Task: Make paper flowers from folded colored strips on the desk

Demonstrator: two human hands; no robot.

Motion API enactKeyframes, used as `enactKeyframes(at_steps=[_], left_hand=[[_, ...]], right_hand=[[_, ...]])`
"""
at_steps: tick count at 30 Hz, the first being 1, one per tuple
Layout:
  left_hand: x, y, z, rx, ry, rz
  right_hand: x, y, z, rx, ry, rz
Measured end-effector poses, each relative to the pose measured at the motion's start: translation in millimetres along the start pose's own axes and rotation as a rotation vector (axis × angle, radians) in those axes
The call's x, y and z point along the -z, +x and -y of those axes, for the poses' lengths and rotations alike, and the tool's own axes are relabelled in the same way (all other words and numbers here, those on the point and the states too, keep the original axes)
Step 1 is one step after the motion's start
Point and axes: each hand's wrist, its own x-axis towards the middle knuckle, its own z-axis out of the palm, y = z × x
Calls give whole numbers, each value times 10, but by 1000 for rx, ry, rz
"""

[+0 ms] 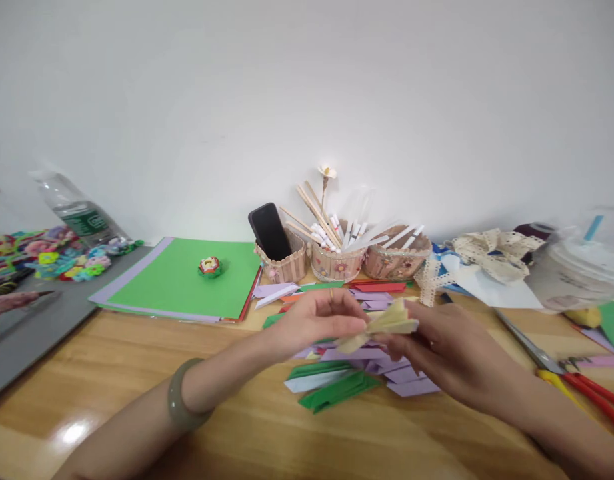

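Observation:
Both my hands are raised over the middle of the table, pinching a folded piece of pale yellow paper between them. My left hand grips its left end with thumb and fingers; a bracelet circles that wrist. From the right, my right hand closes on the other side of the paper, its fingertips partly hidden. Under the hands lies a spread of folded paper strips, purple strips and green strips among them.
Behind the strips stand decorated holders with sticks and markers, plus a phone. Green paper sheets carry a small paper flower. Scissors lie right, near a lidded plastic cup. A bottle leans at left.

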Motion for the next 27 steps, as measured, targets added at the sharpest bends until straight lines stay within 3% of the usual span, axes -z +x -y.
enactKeyframes(at_steps=[3,6,8,11,16,20,23,27], left_hand=[[-49,-33,-69,-156,322,-169],[-106,-43,-31,-241,428,-267],[-126,-35,15,-214,360,-288],[-125,-21,37,-118,148,-228],[-99,-6,-38,-42,-4,-166],[-92,5,-57,-3,-97,-192],[-86,4,-60,78,-188,-174],[-72,3,-48,155,-247,-146]], right_hand=[[-2,25,-32,-100,36,-21],[-22,36,-10,-160,40,-45],[-46,35,3,-199,54,-46],[-66,33,0,-240,139,-6],[-19,35,-22,-181,235,57],[8,13,-22,-148,142,-69],[-2,-17,-30,-98,-12,-233],[-65,-48,-65,156,-314,-390]])
